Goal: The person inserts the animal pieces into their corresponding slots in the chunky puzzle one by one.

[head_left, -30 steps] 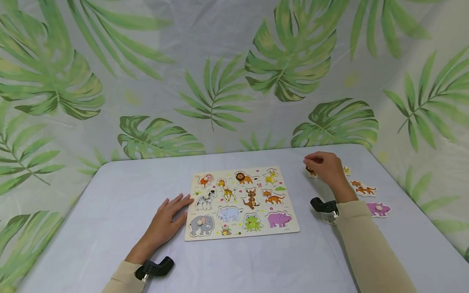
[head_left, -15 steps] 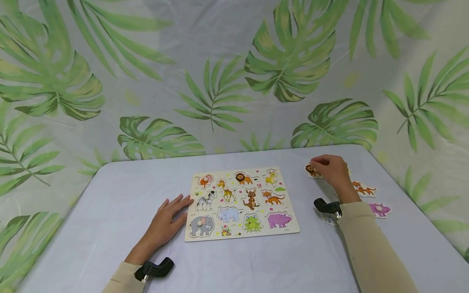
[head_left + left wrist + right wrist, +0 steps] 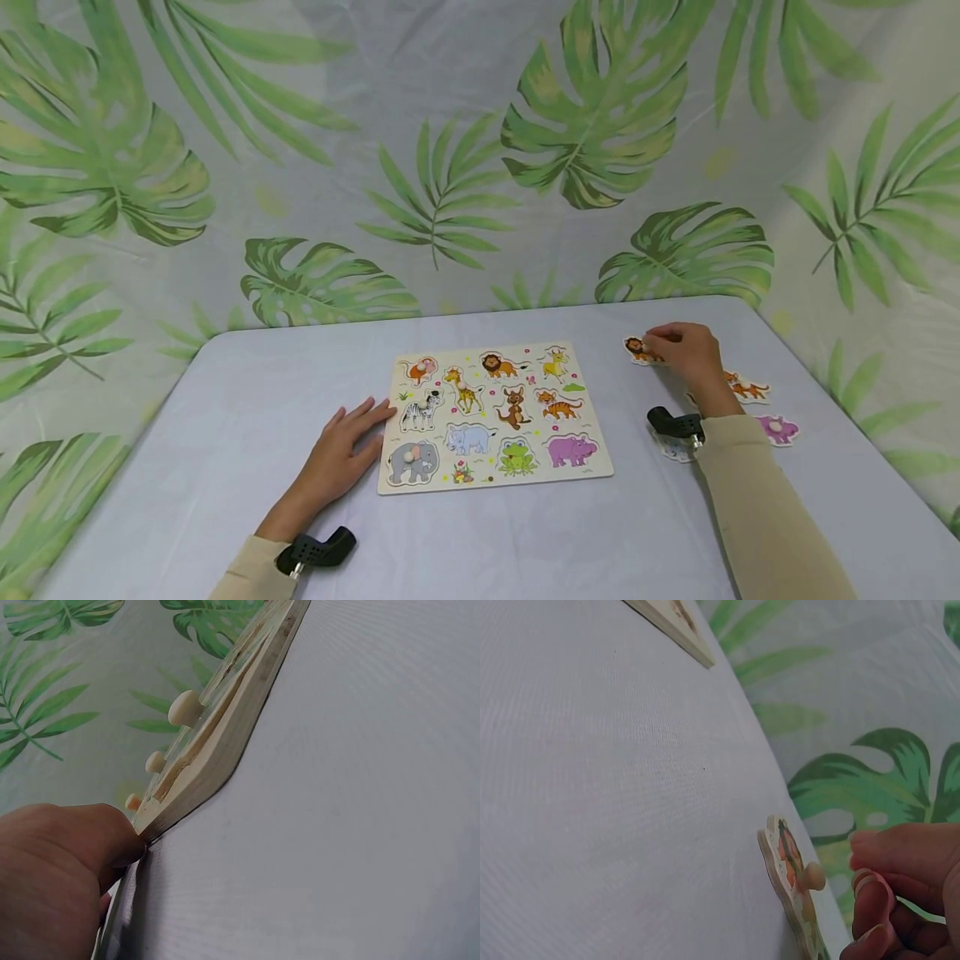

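A wooden animal peg puzzle board (image 3: 536, 479) lies mid-table. My left hand (image 3: 341, 442) rests at its left edge, fingers spread and fingertips at the rim; in the left wrist view, the thumb (image 3: 112, 836) is by the board's corner. My right hand (image 3: 686, 354) is over the loose pieces, closest to the lion piece (image 3: 637, 349), which it partly covers. In the right wrist view, a piece with a round knob (image 3: 814, 876) stands just beside my bent fingers (image 3: 874, 900). A gap separates them from the knob, and they hold nothing.
A tiger piece (image 3: 748, 388) and a purple hippo piece (image 3: 780, 430) lie right of my right arm. Another piece (image 3: 672, 448) is partly hidden beneath the black wrist camera (image 3: 675, 425). Knobbed pieces, including the elephant (image 3: 412, 462), sit in the board. A leaf-print cloth (image 3: 442, 208) hangs behind.
My right hand has shifted slightly right and toward me, uncovering more of the lion piece and covering the yellow piece beyond it. The left hand and the board have stayed put.
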`<state>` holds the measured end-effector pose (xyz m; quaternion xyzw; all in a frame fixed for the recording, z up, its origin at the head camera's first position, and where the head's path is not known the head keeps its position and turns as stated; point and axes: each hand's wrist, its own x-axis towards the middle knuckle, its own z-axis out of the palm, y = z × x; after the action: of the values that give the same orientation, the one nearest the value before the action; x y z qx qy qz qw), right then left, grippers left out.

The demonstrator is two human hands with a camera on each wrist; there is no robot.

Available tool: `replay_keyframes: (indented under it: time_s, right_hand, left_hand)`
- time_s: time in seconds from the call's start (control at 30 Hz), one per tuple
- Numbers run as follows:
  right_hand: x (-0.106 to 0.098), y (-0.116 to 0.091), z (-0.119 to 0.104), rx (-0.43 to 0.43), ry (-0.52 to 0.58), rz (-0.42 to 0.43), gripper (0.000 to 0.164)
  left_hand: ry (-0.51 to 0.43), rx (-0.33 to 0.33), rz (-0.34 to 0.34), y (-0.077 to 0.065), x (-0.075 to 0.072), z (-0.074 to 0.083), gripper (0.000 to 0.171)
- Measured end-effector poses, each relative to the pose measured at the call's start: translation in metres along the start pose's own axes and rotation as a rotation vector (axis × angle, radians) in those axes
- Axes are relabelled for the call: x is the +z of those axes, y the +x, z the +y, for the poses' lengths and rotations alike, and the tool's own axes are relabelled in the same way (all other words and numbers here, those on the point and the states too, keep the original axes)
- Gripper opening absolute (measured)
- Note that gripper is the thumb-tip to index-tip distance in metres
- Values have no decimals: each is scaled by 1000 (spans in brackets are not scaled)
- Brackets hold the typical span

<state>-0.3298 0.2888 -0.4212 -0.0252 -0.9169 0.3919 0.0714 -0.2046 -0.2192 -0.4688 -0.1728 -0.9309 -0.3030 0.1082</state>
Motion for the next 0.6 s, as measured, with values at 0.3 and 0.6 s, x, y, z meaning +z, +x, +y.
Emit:
replay_keyframes:
  time_s: [0.3, 0.6]
  right_hand:
    - [1, 0, 4, 39, 12, -20, 36]
    - [3, 2, 8, 59, 16, -27, 37]
  left_hand:
    - [-9, -11, -3, -1, 0, 1, 42]
    - [-10, 6, 14, -1, 0, 1, 41]
